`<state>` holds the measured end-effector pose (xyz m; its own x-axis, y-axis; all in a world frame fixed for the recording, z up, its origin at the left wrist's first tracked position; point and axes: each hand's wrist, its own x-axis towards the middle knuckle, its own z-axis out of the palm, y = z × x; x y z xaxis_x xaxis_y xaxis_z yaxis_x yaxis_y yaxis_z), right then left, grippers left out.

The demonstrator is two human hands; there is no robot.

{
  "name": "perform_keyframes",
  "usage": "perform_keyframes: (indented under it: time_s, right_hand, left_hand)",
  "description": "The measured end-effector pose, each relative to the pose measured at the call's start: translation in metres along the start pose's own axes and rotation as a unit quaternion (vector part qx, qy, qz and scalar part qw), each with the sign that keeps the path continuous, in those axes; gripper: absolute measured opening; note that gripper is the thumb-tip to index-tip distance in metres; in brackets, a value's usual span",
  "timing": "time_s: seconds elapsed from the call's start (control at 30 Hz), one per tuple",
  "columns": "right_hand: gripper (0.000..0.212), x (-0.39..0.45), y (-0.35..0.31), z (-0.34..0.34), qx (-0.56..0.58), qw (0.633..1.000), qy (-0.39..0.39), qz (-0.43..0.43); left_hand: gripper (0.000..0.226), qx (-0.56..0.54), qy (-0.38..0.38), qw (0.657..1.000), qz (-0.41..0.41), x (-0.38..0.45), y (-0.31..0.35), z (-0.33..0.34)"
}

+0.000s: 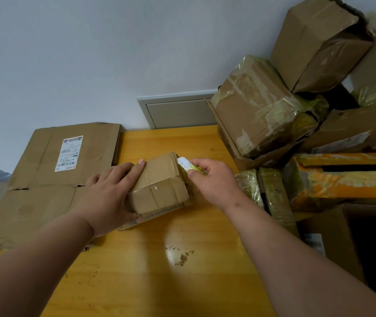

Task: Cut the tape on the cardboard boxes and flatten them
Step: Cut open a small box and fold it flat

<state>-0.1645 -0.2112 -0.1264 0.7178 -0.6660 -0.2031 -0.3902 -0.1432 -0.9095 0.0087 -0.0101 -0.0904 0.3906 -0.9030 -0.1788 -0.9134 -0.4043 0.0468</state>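
1. Centrally placed on the yellow wooden table: small taped cardboard box, lying flat near the middle, slightly tilted.
2. Probably light and hollow; stiff at edges, dentable on faces; glossy tape likely slippery, so better held by corners than by taped faces.
3. Left hand spread wide, pressing the box's left side, thumb under the near edge.
4. Right hand closed around a yellow-handled cutter, pale tip touching the box's far right corner.
5. Left of the box: flattened cardboard with a shipping label, touching the left hand's side.
6. Right and far right: pile of taped boxes, crowding the right elbow's room; open box near right.
7. Near, on the table: cardboard crumbs, harmless.
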Motion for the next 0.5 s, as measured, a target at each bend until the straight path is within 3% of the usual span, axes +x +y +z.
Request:
perform_keyframes:
  time_s: [0.33, 0.5]
  right_hand:
    - [0.045, -0.009, -0.005, -0.006, -0.032, 0.999, -0.027, -0.001]
    - [0.032, -0.037, 0.012, 0.005, -0.043, 0.997, -0.06, -0.012]
  left_hand:
    - [0.138, -0.014, -0.002, 1.0, -0.012, -0.002, -0.001, -0.002]
    - [0.14, -0.026, -0.005, 0.999, -0.018, 0.003, -0.003, -0.003]
